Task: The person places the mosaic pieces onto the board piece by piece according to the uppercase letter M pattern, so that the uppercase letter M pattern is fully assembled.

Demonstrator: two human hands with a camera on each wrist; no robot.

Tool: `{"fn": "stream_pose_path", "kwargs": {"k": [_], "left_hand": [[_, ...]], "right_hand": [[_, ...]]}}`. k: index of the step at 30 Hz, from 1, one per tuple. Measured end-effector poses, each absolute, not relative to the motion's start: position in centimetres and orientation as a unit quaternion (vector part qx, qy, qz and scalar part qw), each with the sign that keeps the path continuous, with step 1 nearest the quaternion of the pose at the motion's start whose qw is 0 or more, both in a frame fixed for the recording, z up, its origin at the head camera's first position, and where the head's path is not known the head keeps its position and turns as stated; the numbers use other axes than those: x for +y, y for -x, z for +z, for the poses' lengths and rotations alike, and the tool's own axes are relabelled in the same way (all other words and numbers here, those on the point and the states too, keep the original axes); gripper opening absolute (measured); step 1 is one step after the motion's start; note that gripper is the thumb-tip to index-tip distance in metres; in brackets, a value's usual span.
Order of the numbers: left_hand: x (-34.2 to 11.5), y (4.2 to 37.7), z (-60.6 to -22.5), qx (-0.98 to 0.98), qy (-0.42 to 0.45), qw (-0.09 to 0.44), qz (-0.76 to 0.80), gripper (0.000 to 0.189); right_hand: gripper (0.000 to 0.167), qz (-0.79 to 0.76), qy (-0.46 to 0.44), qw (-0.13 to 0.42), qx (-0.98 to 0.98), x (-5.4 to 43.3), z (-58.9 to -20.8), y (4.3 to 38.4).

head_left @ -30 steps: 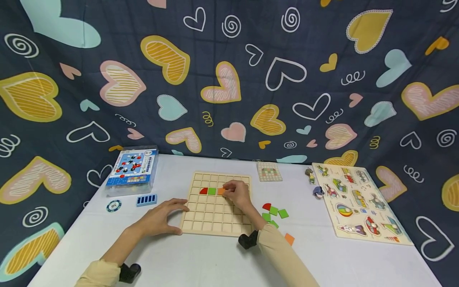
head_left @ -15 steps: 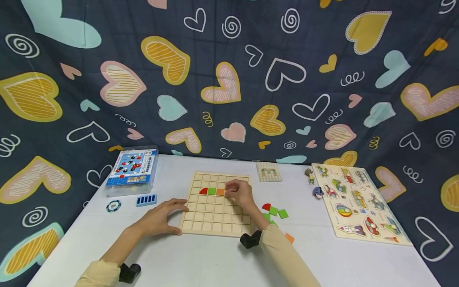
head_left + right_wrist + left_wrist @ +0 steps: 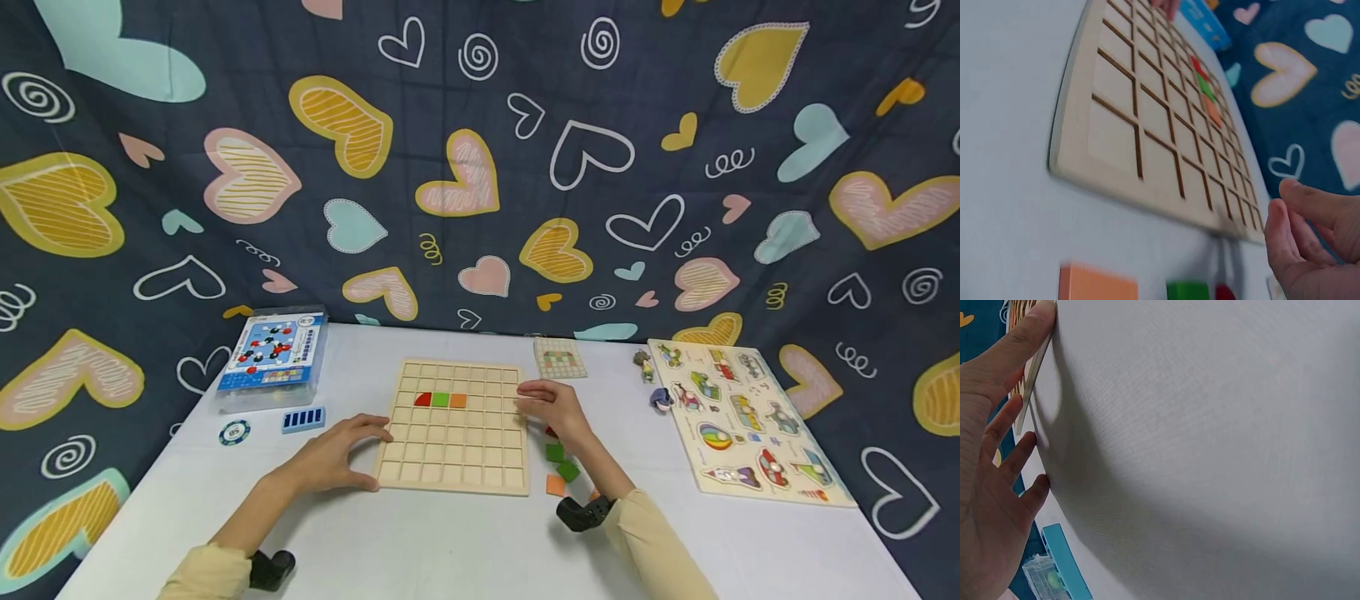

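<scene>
At board [image 3: 452, 457] edges, R hand [image 3: 555, 410] relaxed, L hand [image 3: 330, 454] spread, palm [image 3: 994, 528] only in L-wrist cam

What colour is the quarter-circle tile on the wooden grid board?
The quarter-circle tile is red, showing best in the head view.

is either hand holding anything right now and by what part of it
Nothing looks held: the left hand only touches the grid board at its left edge, and the right hand appears empty.
</scene>
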State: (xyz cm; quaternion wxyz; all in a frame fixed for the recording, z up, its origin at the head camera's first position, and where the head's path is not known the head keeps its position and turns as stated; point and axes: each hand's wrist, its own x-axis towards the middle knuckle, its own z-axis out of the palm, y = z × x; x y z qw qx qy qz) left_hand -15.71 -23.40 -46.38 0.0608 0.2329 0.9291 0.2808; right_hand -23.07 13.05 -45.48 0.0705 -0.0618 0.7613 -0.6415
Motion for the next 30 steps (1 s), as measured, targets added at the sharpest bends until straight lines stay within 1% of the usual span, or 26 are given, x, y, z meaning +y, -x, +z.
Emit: {"fn": "stream_pose_path", "kwargs": {"k": [4,8,16,20,25,30], "left_hand": [[-23.5,15.6,-46.4,0.931,-0.224,0.062,0.28,0.062],[-23.5,15.6,-46.4,0.932,-0.22,0.063,0.281,0.062],[-23.5,15.7,-46.4,0.932,-0.225,0.062,0.278,0.063],[-23.5,15.7,-46.4,0.931,-0.229,0.061,0.278,0.063],[-23.5,15.6,-46.4,0.93,-0.229,0.062,0.281,0.063],[-23.6,15.7,-46.6,0.931,-0.227,0.062,0.28,0.063]], "right_hand": [[0.036,-0.646,0.044,0.085,0.757,14.8,-45.0,22.4],[0.036,-0.639,0.049,0.091,0.762,16.8,-44.8,21.7],[0.035,-0.608,0.039,0.09,0.788,20.8,-45.3,20.0],[0.035,-0.594,0.051,0.088,0.798,22.6,-45.8,19.6],[0.037,-0.568,0.092,0.093,0.813,24.5,-46.4,19.6],[0.037,-0.517,0.113,0.114,0.841,24.9,-46.4,19.7]]}}
